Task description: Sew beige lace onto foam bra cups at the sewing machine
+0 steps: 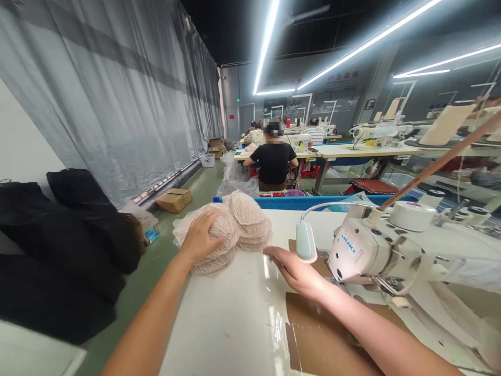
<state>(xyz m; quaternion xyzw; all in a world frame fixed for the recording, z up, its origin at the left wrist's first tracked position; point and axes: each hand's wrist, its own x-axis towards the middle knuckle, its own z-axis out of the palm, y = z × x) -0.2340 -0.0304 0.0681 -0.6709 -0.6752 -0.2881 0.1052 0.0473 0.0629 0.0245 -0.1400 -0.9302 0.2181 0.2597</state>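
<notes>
A stack of pale beige lace bra cups (252, 227) lies at the far left of the white sewing table, its layers fanned in two rounded mounds. My left hand (201, 240) rests on the left mound, thumb apart from the other fingers. Just off the stack's lower right edge is my right hand (291, 269), palm turned inward and fingers stretched out toward the cups. I see nothing in it, though its far fingers are partly hidden. The white sewing machine (364, 250) stands to the right of this hand, and a small lamp head (305, 241) hangs just above it.
Brown board (313, 334) covers part of the white tabletop (219, 324) before the machine. Thread cones (415, 215) stand at the right. Dark cloth (58, 250) hangs at the left, and a cardboard box (174, 200) sits on the floor. A co-worker (273, 164) sits ahead.
</notes>
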